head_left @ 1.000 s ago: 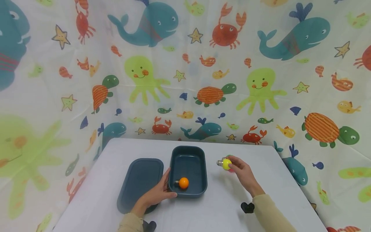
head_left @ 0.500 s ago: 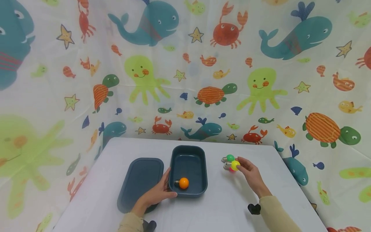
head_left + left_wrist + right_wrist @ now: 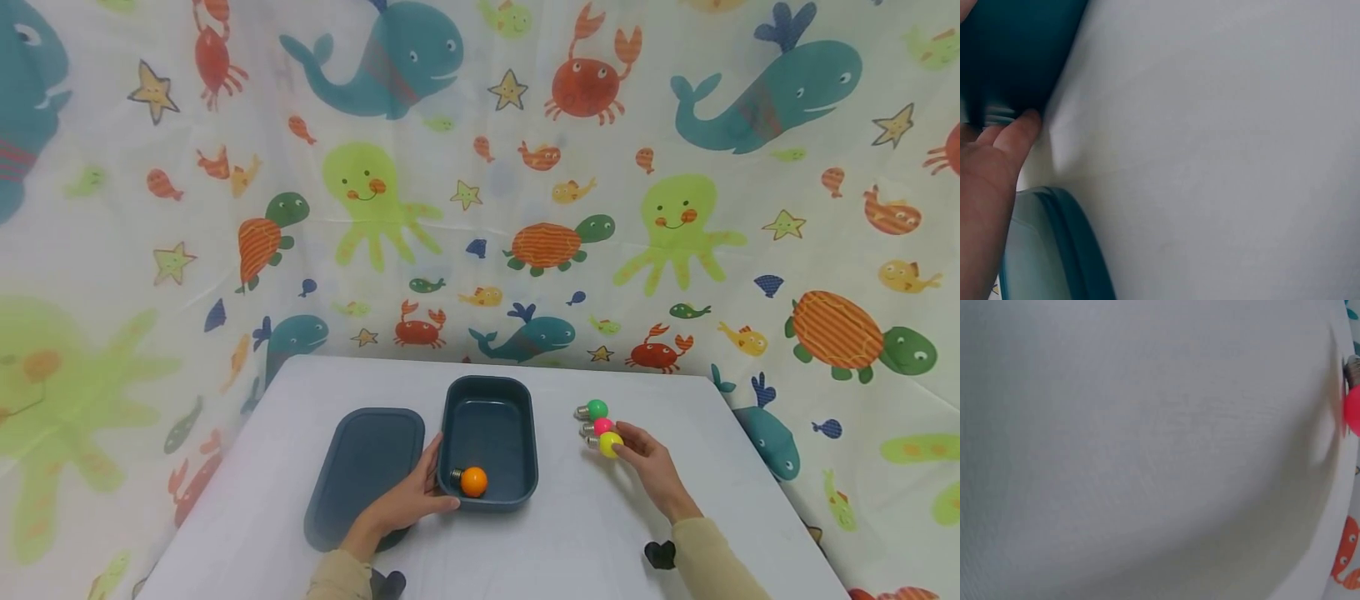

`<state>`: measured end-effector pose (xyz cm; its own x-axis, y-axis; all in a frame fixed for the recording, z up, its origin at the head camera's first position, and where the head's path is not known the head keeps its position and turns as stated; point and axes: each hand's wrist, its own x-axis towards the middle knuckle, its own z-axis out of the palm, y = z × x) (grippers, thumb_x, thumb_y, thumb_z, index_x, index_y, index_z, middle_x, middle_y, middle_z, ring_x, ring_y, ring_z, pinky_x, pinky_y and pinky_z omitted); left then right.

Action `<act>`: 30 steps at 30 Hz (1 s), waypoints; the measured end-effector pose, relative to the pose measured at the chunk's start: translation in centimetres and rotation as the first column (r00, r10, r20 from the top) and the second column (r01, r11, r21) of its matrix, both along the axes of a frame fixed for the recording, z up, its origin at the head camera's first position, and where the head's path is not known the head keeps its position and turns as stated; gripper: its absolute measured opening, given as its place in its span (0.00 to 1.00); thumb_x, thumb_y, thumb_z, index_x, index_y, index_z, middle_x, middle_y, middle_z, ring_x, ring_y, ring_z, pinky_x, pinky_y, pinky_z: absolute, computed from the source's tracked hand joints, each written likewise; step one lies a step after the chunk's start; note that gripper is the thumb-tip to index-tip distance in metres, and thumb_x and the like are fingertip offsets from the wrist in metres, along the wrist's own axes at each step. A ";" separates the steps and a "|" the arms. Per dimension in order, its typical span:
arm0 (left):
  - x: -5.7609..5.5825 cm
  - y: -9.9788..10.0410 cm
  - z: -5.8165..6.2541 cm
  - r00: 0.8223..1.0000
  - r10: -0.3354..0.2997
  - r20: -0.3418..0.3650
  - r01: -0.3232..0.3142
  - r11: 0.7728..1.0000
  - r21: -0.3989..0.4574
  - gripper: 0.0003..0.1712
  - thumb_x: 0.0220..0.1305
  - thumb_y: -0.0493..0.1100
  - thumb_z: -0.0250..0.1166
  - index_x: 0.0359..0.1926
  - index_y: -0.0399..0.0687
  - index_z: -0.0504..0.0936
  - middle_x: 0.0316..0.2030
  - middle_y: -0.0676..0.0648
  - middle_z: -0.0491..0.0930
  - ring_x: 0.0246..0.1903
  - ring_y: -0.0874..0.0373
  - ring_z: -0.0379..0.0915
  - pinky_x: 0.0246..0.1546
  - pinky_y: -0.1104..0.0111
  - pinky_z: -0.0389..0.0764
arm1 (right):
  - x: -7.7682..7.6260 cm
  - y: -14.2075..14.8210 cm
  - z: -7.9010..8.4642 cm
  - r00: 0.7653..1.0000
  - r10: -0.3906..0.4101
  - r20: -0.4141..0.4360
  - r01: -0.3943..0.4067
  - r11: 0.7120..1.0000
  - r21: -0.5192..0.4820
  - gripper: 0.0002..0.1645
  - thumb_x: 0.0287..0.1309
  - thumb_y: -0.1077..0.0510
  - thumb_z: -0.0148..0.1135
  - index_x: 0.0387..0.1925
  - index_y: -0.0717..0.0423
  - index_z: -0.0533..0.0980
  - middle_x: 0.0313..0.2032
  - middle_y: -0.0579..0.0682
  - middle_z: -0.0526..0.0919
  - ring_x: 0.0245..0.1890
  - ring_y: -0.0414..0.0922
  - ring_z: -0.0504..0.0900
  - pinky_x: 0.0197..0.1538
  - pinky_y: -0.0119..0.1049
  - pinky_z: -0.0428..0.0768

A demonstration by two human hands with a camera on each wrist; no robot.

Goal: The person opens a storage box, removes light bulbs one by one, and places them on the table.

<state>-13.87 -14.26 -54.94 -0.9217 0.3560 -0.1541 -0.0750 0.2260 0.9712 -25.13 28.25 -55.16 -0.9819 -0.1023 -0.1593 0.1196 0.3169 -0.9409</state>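
A dark blue rectangular box (image 3: 497, 423) stands mid-table, with an orange light bulb (image 3: 473, 482) lying inside near its front wall. My left hand (image 3: 408, 496) holds the box at its near left corner, fingers along the left side and thumb at the front. In the left wrist view, fingers (image 3: 1019, 134) touch the box's underside edge. To the right, my right hand (image 3: 654, 467) pinches a yellow light bulb (image 3: 611, 445) by its globe, metal base pointing left. Just beyond it lie a pink light bulb (image 3: 603, 427) and a green light bulb (image 3: 597, 409), bases also leftward.
A dark blue lid (image 3: 365, 477) lies flat on the white table (image 3: 570, 533), left of the box and partly under the left forearm. Behind the table hangs a curtain (image 3: 480, 183) printed with sea animals.
My right hand has carried the yellow bulb right and then nearer to me, beside the pink one. The pink and green bulbs show more fully. The left hand and box have stayed put.
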 end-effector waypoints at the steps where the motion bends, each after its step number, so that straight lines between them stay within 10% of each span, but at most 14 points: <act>1: 0.1 0.1 0.0 1.000 0.000 -0.001 0.000 1.000 0.003 0.63 0.62 0.45 0.69 0.77 0.56 0.27 0.76 0.39 0.27 0.74 0.39 0.39 0.69 0.47 0.51 | 0.1 0.1 -0.1 1.000 0.002 0.002 -0.002 1.000 0.011 0.41 0.62 0.42 0.63 0.70 0.52 0.62 0.69 0.54 0.67 0.67 0.51 0.66 0.64 0.38 0.71; 30: 2.0 1.9 0.2 0.999 0.048 0.001 -0.048 0.998 -0.027 0.63 0.62 0.45 0.69 0.77 0.57 0.28 0.77 0.40 0.28 0.74 0.41 0.38 0.70 0.48 0.51 | 0.6 1.7 -1.8 1.000 0.019 0.020 -0.020 0.998 0.054 0.43 0.61 0.44 0.66 0.71 0.54 0.60 0.67 0.57 0.68 0.66 0.52 0.67 0.64 0.39 0.71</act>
